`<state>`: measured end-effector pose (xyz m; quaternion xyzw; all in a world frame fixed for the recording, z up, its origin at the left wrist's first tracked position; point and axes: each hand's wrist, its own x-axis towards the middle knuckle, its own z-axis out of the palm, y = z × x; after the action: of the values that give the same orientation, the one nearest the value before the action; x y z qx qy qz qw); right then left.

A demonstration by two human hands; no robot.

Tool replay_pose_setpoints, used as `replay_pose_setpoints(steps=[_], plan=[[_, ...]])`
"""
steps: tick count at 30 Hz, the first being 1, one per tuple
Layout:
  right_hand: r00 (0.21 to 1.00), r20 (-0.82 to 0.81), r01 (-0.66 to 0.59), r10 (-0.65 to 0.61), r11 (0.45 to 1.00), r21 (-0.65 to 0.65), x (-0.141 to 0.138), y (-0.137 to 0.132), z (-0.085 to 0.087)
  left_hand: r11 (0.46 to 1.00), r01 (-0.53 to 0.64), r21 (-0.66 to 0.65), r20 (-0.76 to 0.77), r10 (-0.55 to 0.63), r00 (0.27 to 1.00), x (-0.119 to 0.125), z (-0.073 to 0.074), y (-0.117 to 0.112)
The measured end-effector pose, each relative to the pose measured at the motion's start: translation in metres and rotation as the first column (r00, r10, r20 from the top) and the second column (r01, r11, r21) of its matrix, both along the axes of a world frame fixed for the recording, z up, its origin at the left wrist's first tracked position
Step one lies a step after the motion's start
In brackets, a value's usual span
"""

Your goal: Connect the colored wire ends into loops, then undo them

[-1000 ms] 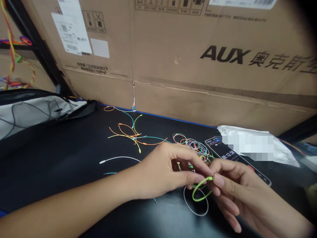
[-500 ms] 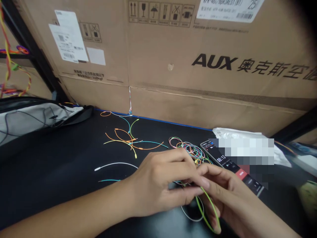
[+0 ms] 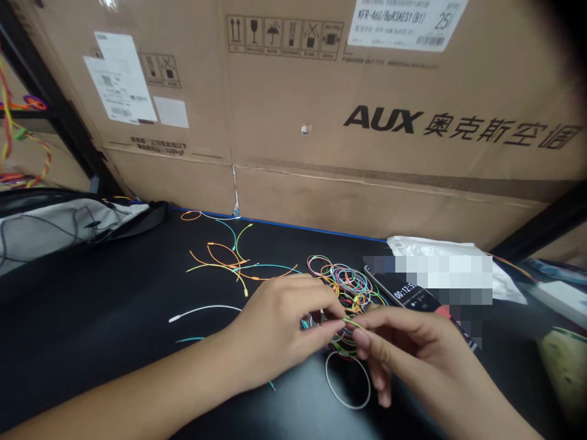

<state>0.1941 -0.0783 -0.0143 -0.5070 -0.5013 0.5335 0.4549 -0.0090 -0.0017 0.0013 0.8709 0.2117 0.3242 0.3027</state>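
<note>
My left hand (image 3: 293, 330) is closed in a pinch on one end of a thin yellow-green coated wire (image 3: 352, 322). My right hand (image 3: 403, 342) pinches the same wire a short way to the right, thumb against fingers. The rest of this wire is hidden by my hands. Behind and below my fingertips lies a heap of coloured wire loops (image 3: 351, 278), pink, blue, orange and green. A white wire loop (image 3: 347, 380) lies on the black surface under my hands. Several loose orange, blue and yellow wires (image 3: 238, 266) are spread farther left.
A white wire (image 3: 204, 310) lies beyond my left forearm. Right of the heap are a phone (image 3: 398, 293) showing a running timer and a white plastic bag (image 3: 440, 247). A large cardboard box (image 3: 293, 122) walls off the back. A grey bag (image 3: 68, 223) stands at left.
The green wire was bent in a wide curve below my fingers; now only a short piece shows between my fingertips. My right hand has drawn slightly apart from the left.
</note>
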Motion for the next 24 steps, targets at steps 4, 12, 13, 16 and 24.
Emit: replay_pose_setpoints(steps=[4,12,13,16,24], plan=[[1.000,-0.002,-0.003,0.003,1.000,0.031,0.004,0.001,0.005,0.825,0.083,-0.559,0.064,-0.058,0.996,0.001,0.001,0.007],[0.999,-0.013,0.046,-0.046,0.999,-0.004,-0.006,-0.006,0.004,0.868,-0.032,-0.496,-0.107,-0.024,0.994,0.002,0.004,0.004],[0.999,-0.034,0.032,-0.033,0.999,-0.008,-0.006,-0.006,0.001,0.914,-0.059,-0.401,-0.116,0.013,0.993,0.003,0.004,0.002],[0.999,-0.041,0.002,-0.002,1.000,-0.004,-0.005,-0.003,-0.008,0.975,-0.090,-0.201,-0.110,0.069,0.992,0.005,0.004,-0.003],[0.873,0.476,-0.148,-0.110,0.869,0.471,0.005,-0.003,0.005,0.817,0.108,-0.567,-0.078,-0.183,0.980,-0.003,0.006,0.010]])
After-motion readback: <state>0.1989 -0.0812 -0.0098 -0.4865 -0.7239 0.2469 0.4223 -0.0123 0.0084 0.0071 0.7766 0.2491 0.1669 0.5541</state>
